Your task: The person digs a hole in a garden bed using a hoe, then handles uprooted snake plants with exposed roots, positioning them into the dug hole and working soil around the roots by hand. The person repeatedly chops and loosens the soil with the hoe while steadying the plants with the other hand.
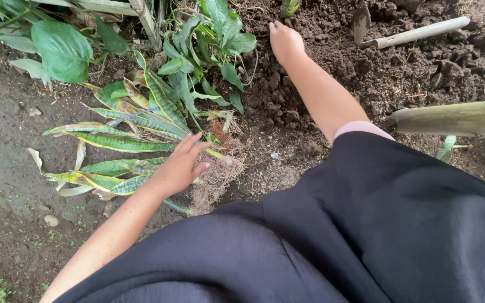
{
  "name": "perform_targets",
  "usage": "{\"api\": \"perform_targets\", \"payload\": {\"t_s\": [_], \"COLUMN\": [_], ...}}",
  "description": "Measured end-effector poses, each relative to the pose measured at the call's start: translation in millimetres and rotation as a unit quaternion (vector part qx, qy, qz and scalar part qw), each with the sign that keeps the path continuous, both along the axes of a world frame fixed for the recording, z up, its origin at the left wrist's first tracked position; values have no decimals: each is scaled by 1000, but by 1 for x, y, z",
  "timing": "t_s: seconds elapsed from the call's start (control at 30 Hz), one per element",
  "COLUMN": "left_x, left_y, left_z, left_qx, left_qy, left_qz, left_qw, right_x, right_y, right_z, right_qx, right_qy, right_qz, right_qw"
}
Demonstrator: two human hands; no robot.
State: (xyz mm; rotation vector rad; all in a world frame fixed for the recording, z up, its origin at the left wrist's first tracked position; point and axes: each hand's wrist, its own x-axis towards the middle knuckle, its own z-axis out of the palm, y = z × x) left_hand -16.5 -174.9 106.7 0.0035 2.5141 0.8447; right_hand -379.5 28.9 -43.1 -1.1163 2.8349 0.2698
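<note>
**Uprooted plant beside the dug soil**

The striped plant [124, 143] lies flat just left of the loose soil [321, 67], already out of the ground, not yet replanted; its long axis runs sideways, leaves pointing left, roots [220, 174] toward the soil; the left hand [179, 165] rests open on it, gripping nothing; the right hand [285, 42] presses into the soil, fingers hidden, grip not clear; a trowel [405, 35] lies on the soil's far side.

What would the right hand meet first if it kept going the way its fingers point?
The right hand rests on loose soil, fingers pointing up the picture. Straight on lies more soil, probably; the trowel sits off to its side.
</note>
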Motion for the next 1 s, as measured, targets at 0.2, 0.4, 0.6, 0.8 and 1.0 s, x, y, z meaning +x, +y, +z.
{"api": "perform_targets", "payload": {"t_s": [0.2, 0.4, 0.6, 0.8, 1.0], "left_x": [3, 5, -11, -12, -2], "left_y": [1, -4, 0, -1, 2], "left_z": [9, -1, -10, -17, -17], "left_qx": [-16, -6, 3, -1, -8], "left_qy": [-13, -9, 10, 5, -8], "left_qz": [-3, -9, -42, -48, -50], "left_qw": [1000, 1000, 999, 999, 999], "right_x": [-6, -5, 12, 40, 90], "right_y": [7, 95, 128, 93, 42], "right_z": [22, -1, 25, 98, 26], "right_qx": [-71, -113, -14, 163, -43], "right_qy": [-107, 40, -172, -227, 13], "right_qz": [-123, -110, -64, -146, 122], "right_qw": [984, 987, 983, 949, 991]}}
